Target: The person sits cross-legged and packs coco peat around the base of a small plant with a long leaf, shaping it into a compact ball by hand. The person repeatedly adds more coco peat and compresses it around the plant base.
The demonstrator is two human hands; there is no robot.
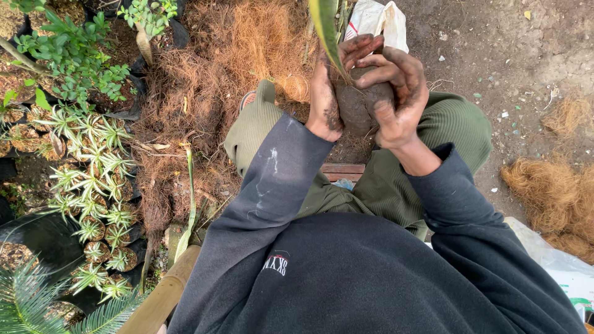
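Scene: a person in a dark sweatshirt and green trousers sits outdoors on a low wooden seat, seen from above, working over bare earth.
Soil ball: a rounded dark clump of soil is held up in front of the knees, between both hands, clear of the ground.
Leaf: a long green and yellow-edged leaf rises from the top of the soil ball and runs out of the upper edge of the view.
Left hand: the left hand, smeared with dirt, is closed against the left side of the soil ball, fingers wrapped behind it.
Right hand: the right hand, equally muddy, is curled over the top and right side of the ball, fingertips pressing onto it and thumb along its lower side.
Fibre: a wide heap of brown coconut-like fibre lies on the ground just beyond and left of the knees; smaller tufts of the same fibre lie well apart at the right.
Sack: a white plastic sack lies on the earth behind the hands.
Plants: rows of small striped green plants in black nursery bags stand at the left, with leafier shrubs above them and a fern frond at the lower corner.
Pole: a bamboo pole slants beside the left elbow.
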